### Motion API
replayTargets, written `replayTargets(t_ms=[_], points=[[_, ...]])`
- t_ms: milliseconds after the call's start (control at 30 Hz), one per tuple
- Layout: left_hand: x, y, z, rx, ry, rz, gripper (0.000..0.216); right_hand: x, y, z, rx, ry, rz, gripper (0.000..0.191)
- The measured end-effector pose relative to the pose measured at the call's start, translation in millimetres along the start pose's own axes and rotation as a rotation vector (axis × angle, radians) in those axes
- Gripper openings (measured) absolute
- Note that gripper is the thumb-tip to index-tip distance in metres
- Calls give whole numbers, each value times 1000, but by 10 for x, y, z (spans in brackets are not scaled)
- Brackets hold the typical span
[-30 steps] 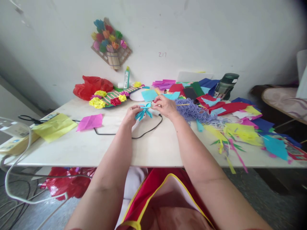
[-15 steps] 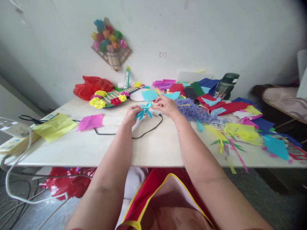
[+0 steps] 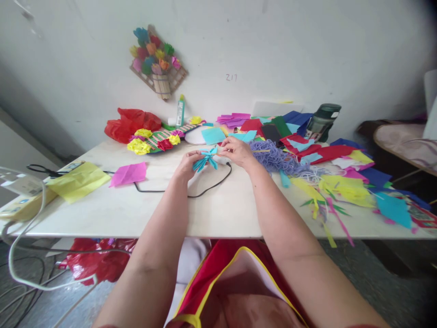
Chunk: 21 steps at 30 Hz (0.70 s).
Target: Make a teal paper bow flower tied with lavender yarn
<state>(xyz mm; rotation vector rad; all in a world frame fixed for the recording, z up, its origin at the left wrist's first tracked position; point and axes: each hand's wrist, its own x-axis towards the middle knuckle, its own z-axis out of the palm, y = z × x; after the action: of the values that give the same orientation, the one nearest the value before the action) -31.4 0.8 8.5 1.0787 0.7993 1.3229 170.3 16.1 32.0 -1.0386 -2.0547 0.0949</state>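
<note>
Over the middle of the table I hold a light-blue paper flower with pointed, spread petals. My left hand pinches its left side, fingers closed on the paper. My right hand is closed at the flower's right, thumb and fingertips pressed together on a thin wooden stick. The stick's far end pokes out past the hand, above a tangle of purple yarn. Its other end, near the flower, is mostly hidden by my fingers. A black cable loops on the table below my hands.
A decorated green piece with paper flowers lies at the back left, near a red plastic bag and a glue bottle. Coloured paper sheets and a dark bottle fill the right. A power strip stands left.
The light-blue paper flower has turned slightly between my hands, and my right fingertips have shifted a little. Everything else stays as it was.
</note>
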Motion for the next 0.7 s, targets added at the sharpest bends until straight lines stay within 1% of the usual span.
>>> replayTargets(t_ms=[200, 367, 700], points=[[20, -17, -29, -19, -19, 19, 24, 6, 4, 8, 41, -17, 9, 9], [18, -15, -32, -17, -37, 11, 24, 0, 1, 12, 74, -17, 17, 11], [15, -25, -41, -4, -14, -17, 27, -2, 33, 33, 84, -28, 12, 12]])
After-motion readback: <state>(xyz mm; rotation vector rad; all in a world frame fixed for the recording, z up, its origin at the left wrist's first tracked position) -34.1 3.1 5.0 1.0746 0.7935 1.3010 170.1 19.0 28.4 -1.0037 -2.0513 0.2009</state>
